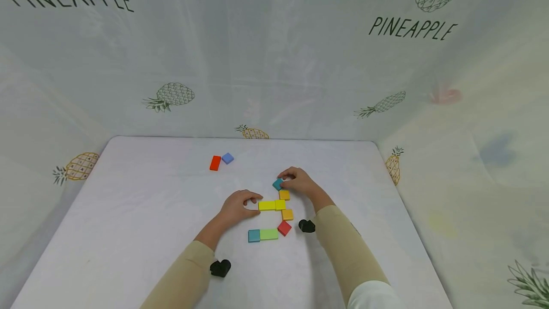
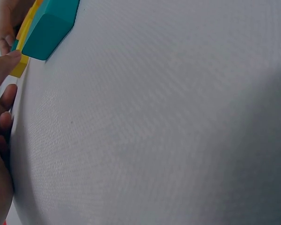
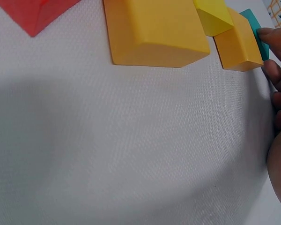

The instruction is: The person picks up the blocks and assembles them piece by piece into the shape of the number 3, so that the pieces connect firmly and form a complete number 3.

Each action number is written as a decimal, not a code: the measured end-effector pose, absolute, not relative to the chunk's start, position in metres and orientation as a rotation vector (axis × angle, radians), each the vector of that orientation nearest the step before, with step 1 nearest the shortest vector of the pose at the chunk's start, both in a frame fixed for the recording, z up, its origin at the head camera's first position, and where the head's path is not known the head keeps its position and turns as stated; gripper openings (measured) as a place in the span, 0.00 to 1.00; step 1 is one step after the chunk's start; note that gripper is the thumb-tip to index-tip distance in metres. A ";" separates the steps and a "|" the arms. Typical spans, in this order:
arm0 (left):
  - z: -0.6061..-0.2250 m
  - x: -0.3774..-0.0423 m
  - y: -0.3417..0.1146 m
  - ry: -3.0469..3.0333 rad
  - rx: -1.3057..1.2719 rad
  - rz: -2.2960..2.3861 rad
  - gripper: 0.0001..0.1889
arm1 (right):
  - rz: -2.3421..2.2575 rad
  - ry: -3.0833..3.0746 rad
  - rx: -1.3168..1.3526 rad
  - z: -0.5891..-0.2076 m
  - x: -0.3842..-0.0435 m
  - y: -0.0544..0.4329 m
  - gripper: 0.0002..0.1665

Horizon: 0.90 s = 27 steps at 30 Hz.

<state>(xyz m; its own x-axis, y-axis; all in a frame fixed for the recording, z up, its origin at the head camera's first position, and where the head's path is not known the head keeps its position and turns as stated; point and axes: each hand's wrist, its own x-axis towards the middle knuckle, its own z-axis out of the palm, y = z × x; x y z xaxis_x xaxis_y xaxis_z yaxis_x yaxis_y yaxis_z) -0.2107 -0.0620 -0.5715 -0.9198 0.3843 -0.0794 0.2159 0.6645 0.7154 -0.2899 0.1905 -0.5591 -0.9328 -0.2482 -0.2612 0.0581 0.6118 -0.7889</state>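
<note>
My left hand (image 1: 238, 205) has its thumb and index finger at the two sides of a long yellow block's (image 1: 267, 205) left end, pinching it. Against that block's right end lies a yellow square block (image 1: 280, 204). A tilted teal block (image 1: 277, 184) is between the thumb and index finger of my right hand (image 1: 301, 182); its corner meets an orange block (image 1: 284, 195). Below the yellow square come another orange block (image 1: 287, 214) and a turned red square block (image 1: 284, 228). From there a light green block (image 1: 269, 234) and a second teal block (image 1: 254, 236) run left.
Farther back on the white table (image 1: 150, 194) lie a red rectangular block (image 1: 215, 163) and a blue block (image 1: 228, 158), close together. A pineapple-print curtain (image 1: 274, 61) stands behind the table's back edge. Black heart-shaped pieces (image 1: 220, 268) sit at both wrists.
</note>
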 end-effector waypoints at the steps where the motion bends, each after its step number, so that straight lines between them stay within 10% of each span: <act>1: -0.572 -0.211 -0.062 2.657 0.485 1.099 0.21 | -1.242 2.494 -0.154 -0.559 -0.290 0.191 0.12; 27: -0.579 -0.213 -0.062 2.672 0.486 1.119 0.18 | -1.232 2.472 -0.134 -0.556 -0.290 0.190 0.12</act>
<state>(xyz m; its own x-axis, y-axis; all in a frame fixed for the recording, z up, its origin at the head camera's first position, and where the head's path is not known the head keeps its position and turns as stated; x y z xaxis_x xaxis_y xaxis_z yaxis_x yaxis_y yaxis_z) -0.2129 -0.0619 -0.5786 -0.9250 0.3753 -0.0596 0.2208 0.6586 0.7193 -0.2899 0.1901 -0.5559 -0.9256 -0.2473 -0.2866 0.0799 0.6123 -0.7866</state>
